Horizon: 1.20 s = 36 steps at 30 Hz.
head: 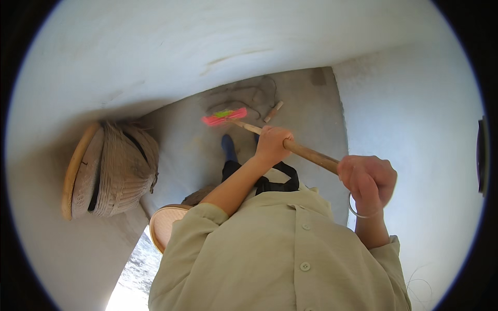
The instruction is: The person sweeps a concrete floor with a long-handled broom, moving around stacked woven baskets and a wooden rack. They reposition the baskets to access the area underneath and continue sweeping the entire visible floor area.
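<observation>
A broom with pink and green bristles (224,116) and a long wooden handle (311,152) reaches from the floor up to the right. My left hand (274,144) is closed around the middle of the handle. Farther up, my right hand (367,182), a metal bangle at its wrist, grips the upper part. The bristles are slightly blurred and lie just beyond my blue shoe (228,147). Beside the broom head are a thin dark cord (253,110) and a short stick-like piece (273,111) on the grey floor.
Pale walls (389,97) enclose the floor ahead and at the right. At the left is a large basket (124,171) wrapped in cord, with a wooden rim. A round woven tray (167,225) stands near my left elbow, by a bright opening (136,272).
</observation>
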Available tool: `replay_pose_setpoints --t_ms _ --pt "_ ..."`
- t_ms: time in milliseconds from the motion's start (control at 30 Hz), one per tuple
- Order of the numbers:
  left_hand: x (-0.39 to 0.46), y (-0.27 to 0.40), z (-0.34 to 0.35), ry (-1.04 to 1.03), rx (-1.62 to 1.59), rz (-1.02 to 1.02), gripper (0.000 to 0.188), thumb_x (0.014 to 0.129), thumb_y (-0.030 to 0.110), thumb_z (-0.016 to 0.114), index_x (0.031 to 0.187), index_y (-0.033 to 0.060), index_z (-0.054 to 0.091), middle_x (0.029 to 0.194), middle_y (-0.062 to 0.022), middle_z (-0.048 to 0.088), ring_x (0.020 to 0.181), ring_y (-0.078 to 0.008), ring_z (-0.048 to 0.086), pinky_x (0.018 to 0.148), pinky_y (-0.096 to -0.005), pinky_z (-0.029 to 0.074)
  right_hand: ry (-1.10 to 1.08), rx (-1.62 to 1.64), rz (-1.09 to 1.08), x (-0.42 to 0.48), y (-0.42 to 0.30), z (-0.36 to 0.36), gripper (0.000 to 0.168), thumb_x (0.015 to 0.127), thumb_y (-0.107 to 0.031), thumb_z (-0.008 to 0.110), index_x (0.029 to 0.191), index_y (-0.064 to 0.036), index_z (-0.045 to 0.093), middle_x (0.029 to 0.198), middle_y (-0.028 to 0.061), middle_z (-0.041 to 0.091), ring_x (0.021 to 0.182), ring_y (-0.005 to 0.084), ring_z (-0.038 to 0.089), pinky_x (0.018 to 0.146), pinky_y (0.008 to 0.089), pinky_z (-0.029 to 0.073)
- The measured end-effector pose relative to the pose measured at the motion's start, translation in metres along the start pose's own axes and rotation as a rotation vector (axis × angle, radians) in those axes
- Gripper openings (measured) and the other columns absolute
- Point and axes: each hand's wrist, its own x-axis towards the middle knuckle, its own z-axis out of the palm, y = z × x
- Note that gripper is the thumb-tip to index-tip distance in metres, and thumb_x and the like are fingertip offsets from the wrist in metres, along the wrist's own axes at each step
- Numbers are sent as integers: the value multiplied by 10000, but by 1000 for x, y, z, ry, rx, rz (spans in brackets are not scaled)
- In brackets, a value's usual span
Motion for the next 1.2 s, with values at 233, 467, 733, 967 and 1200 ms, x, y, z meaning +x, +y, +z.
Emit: replay_pose_setpoints --t_ms 233,467,733,967,1200 --pt "-7 26 -30 183 87 98 257 689 83 684 595 98 446 567 -47 503 578 -268 511 666 -373 372 -180 104 -37 3 -27 -1 283 791 6 532 569 -42 364 468 10 353 380 151 293 381 297 261" --pt "-1 29 -40 -19 86 19 278 742 104 677 594 85 443 580 -70 516 593 -293 514 665 -383 377 -175 89 29 6 -25 -12 246 753 24 504 557 -27 365 469 9 338 408 155 299 400 280 266" --pt "0 21 -39 -547 -74 -131 263 717 155 688 621 42 471 615 -157 513 609 -385 483 535 -425 374 160 182 234 1 -17 -21 237 789 70 417 576 -28 385 494 11 372 438 110 294 412 289 253" --pt "22 51 12 -576 -149 9 197 710 152 668 665 58 501 641 -150 539 654 -386 521 561 -421 393 165 103 89 -3 -43 -65 245 774 68 372 554 -41 367 441 -13 359 399 82 276 384 268 225" --pt "56 14 107 -780 -188 106 126 724 178 663 723 93 569 733 -108 615 750 -348 587 634 -435 437 252 -487 339 -8 -27 -52 341 827 60 464 552 -64 304 474 -13 357 445 59 302 418 243 267"
